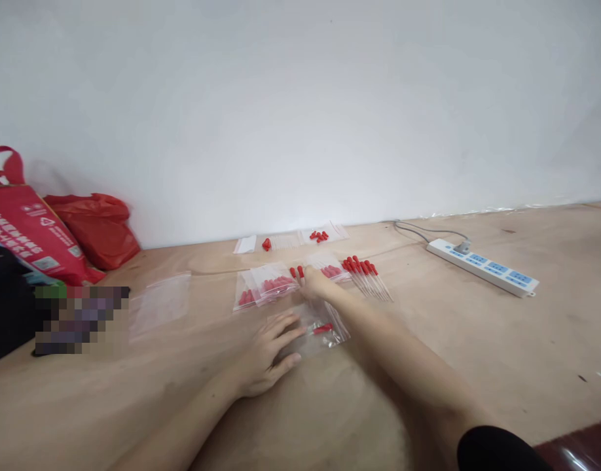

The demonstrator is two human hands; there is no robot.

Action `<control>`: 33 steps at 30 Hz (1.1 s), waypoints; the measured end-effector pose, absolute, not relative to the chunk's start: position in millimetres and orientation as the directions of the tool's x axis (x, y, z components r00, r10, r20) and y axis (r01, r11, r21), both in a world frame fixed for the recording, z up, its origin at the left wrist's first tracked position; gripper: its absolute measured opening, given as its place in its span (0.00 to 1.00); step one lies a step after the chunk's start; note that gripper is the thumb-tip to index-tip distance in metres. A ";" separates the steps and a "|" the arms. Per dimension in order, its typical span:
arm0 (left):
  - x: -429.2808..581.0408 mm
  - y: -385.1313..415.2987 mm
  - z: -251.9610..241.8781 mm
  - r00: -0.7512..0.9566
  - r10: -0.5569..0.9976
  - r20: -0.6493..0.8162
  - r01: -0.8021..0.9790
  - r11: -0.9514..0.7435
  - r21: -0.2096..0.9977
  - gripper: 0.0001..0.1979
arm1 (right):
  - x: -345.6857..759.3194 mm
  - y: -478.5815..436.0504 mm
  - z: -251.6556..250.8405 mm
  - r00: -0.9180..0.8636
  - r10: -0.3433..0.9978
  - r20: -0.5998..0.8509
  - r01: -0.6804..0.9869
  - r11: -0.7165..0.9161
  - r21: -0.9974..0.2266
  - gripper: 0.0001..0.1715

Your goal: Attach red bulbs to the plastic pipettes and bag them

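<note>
My left hand lies with fingers spread at the left edge of a clear zip bag. A red-bulbed dropper is inside that bag. Farther back, my right hand reaches down beside two more droppers with red bulbs. Its fingertips are blurred and partly hidden, so I cannot tell whether they hold one. Filled zip bags with red bulbs lie just left of it, and another filled bag lies to its right. Several loose droppers with thin pale stems fan out beyond.
Empty zip bags lie on the wooden table at left. Red bulbs and thin clear stems lie near the wall. A white power strip with a plugged cable is at right. Red bags stand at far left.
</note>
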State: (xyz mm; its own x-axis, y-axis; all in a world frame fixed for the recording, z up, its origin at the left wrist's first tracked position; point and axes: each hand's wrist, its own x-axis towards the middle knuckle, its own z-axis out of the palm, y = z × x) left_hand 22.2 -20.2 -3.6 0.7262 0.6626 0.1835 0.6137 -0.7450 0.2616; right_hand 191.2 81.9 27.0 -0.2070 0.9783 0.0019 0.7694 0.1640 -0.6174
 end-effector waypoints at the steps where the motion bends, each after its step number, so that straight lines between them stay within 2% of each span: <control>1: 21.4 -19.2 -3.2 0.710 0.667 0.226 0.623 -0.744 0.240 0.19 | 197.6 80.2 29.0 -0.179 0.984 -0.007 0.772 0.136 -0.621 0.17; 3: 19.2 -14.1 -1.2 0.652 0.677 0.342 0.662 -0.728 0.178 0.17 | 212.6 75.0 32.6 -0.136 0.991 -0.012 0.777 0.100 -0.621 0.16; 5: 17.1 -4.3 1.7 0.576 0.680 0.453 0.725 -0.682 0.102 0.17 | 229.2 68.0 32.8 -0.137 0.990 0.026 0.718 0.117 -0.686 0.15; 7: 16.4 9.7 4.2 0.518 0.684 0.513 0.786 -0.617 0.030 0.19 | 245.0 60.2 27.6 -0.138 0.987 0.088 0.497 0.145 -0.856 0.15; 9: 17.4 25.6 4.7 0.517 0.699 0.494 0.813 -0.582 -0.028 0.20 | 258.9 53.5 17.7 -0.060 0.985 0.160 0.243 0.169 -0.955 0.15; 12: 17.8 46.7 0.5 0.558 0.734 0.387 0.810 -0.583 -0.061 0.19 | 276.5 48.2 0.0 0.162 0.953 0.255 0.008 0.257 -0.966 0.18; 14: 13.7 56.4 -3.7 0.558 0.753 0.349 0.813 -0.580 -0.051 0.17 | 286.1 47.2 -9.7 0.270 0.934 0.234 -0.095 0.268 -0.959 0.19; 17: -0.2 63.3 -8.0 0.550 0.746 0.375 0.811 -0.585 -0.026 0.17 | 294.9 45.5 -19.0 0.324 0.939 0.117 -0.241 0.202 -0.949 0.18; 19: -10.9 62.8 -8.5 0.534 0.738 0.413 0.815 -0.579 -0.017 0.17 | 296.3 42.4 -22.0 0.306 0.950 0.058 -0.293 0.152 -0.944 0.18; 23: -18.7 46.2 -5.5 0.464 0.707 0.534 0.844 -0.536 -0.022 0.15 | 292.5 33.3 -23.8 0.192 0.981 0.022 -0.278 0.076 -0.958 0.17; 25: -13.0 31.1 -3.2 0.485 0.677 0.554 0.805 -0.593 0.020 0.16 | 289.9 29.7 -24.6 0.143 0.990 0.011 -0.269 0.049 -0.962 0.18; 27: -3.2 15.3 -1.0 0.595 0.650 0.473 0.691 -0.714 0.112 0.17 | 287.9 27.5 -25.7 0.104 0.994 -0.013 -0.284 0.017 -0.959 0.18; 30: 10.7 -2.0 1.2 0.781 0.574 0.247 0.534 -0.818 0.213 0.20 | 285.9 26.2 -26.6 0.031 0.997 -0.068 -0.333 -0.054 -0.941 0.17; 33: 15.3 -8.6 1.5 0.800 0.595 0.081 0.559 -0.787 0.260 0.20 | 285.5 25.3 -25.0 -0.024 0.992 -0.127 -0.369 -0.127 -0.921 0.15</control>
State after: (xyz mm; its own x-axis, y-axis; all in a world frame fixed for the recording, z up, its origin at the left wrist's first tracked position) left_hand 15.3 -8.6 1.5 0.7998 0.5948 0.0806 0.5592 -0.7871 0.2603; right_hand 285.5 25.3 -25.0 -0.0241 0.9915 -0.1275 -0.3686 -0.1274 -0.9208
